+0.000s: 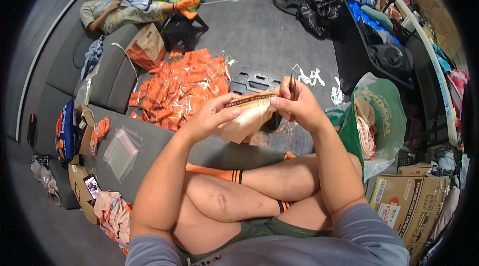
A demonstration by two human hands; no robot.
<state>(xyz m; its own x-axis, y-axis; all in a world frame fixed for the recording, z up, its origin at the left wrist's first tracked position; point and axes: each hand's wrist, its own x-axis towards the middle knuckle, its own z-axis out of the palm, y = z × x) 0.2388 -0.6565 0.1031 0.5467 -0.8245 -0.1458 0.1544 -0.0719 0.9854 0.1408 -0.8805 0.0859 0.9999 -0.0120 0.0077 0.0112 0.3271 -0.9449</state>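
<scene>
I hold up a peach garment (242,126) in front of me. A dark lettered band with an orange edge runs along its top; its exact kind is unclear. My left hand (217,114) is closed on the band's left end, thumb in front. At the other end, my right hand (299,106) pinches the band between thumb and fingers. A slim, dark brown pointed tool (292,85), perhaps thread snips, sticks up from the right fingers; its lower part is mostly hidden. The garment hangs loosely below the band, above the grey sofa seat (199,149).
Beyond my left hand lies a heap of orange packets (184,84). Clear plastic sleeves (122,151) rest on the sofa to my left. A green bag (386,109) of folded peach cloth and a cardboard box (411,206) stand at right. Another person (107,11) sits far left.
</scene>
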